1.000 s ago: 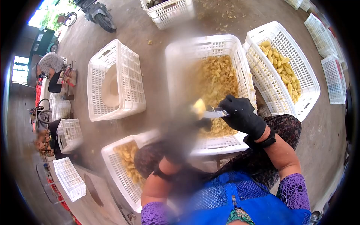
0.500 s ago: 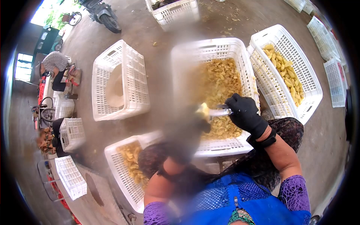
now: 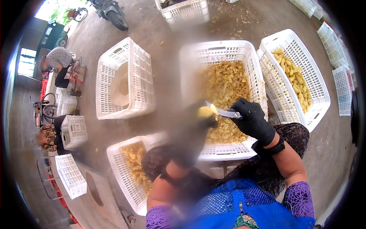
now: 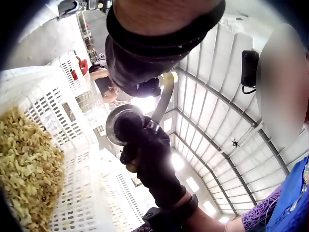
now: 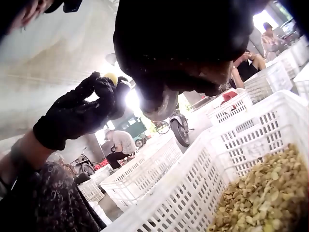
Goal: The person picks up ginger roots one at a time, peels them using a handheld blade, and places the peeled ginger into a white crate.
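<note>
From right wrist, left hand point(image 5: 84, 106), blurred overhead, seemingly pinches food point(image 5: 111, 77).

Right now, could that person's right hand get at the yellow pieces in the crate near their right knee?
Probably yes: the right hand is near that crate, whose open top leaves the yellow pieces uncovered. It must clear the side wall, though, and gripping the metal tool may hinder picking any up.

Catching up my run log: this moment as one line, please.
left hand: holds yellow piece | right hand: grips shiny tool | beneath: white crate, yellowish scraps
</note>
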Demonstrator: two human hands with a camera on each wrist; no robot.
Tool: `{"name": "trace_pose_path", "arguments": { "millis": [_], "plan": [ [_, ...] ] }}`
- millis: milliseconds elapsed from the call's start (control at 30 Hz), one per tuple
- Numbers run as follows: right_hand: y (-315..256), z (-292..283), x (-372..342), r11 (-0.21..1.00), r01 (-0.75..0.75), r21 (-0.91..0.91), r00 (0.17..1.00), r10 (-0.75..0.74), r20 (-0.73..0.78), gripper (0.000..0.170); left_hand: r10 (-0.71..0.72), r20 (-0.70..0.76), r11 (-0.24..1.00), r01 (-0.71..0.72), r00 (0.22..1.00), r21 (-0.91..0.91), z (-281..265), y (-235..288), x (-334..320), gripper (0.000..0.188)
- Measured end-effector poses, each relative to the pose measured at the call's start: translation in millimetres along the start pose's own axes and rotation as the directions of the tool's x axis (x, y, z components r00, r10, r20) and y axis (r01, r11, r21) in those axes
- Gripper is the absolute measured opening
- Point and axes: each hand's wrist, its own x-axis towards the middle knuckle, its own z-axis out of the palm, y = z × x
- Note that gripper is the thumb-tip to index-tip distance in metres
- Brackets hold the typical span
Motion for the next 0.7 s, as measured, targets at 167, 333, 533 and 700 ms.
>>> {"name": "trace_pose_path", "arguments": {
  "millis": [167, 333, 533, 700],
  "plan": [
    [-3.8, -1.1, -4.2, 0.999, 0.032, -0.028, 0.999, -0.033, -0.034, 0.021, 0.295, 0.134, 0.887, -0.323, 0.946, 0.33, -7.3, -8.9, -1.1, 0.031],
    [-3.1, 2.6, -10.9, 0.996, 0.042, -0.085, 0.999, -0.044, -0.022, 0.021, -0.039, -0.041, 0.979, 0.03, 0.998, -0.201, 1.4, 14.9, -3.4, 0.027],
    [12.4, 6.4, -15.6, 1.0, 0.008, 0.001, 1.0, -0.008, -0.018, 0.02, 0.07, -0.083, 0.998, -0.069, 0.994, 0.013, 0.3, 23.2, -1.9, 0.026],
    [5.0, -2.2, -9.3, 0.99, -0.1, -0.098, 0.995, 0.097, -0.031, 0.018, 0.204, -0.172, 0.972, -0.179, 0.964, 0.15, -6.2, 24.0, 7.9, 0.024]
  ]
}}
